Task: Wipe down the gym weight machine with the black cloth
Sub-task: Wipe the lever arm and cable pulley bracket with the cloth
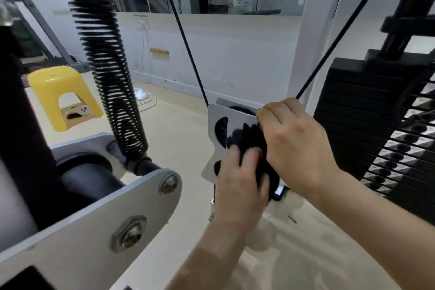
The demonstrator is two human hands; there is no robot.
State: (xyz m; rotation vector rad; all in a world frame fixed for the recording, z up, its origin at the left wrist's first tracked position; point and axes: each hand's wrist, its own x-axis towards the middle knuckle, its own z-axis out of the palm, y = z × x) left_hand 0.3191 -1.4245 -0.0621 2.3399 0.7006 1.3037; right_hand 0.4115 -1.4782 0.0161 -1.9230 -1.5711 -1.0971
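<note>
One black cloth sits bunched against the silver pulley bracket in the middle of the view, and both hands are on it. The left hand curls its fingers into the lower folds from below, closed around the fabric. The right hand clamps down from above, knuckles up, pressing the cloth onto the plate. Two black cables run up from the bracket in a V, one to each side. Just right of the hands stands one black weight stack, plates piled flat. Left of the bracket hangs one coiled black spring, its foot bolted to a grey arm showing two hex bolts, which fills the near left corner. One yellow stool stands on the beige floor beyond, well apart from the hands
</note>
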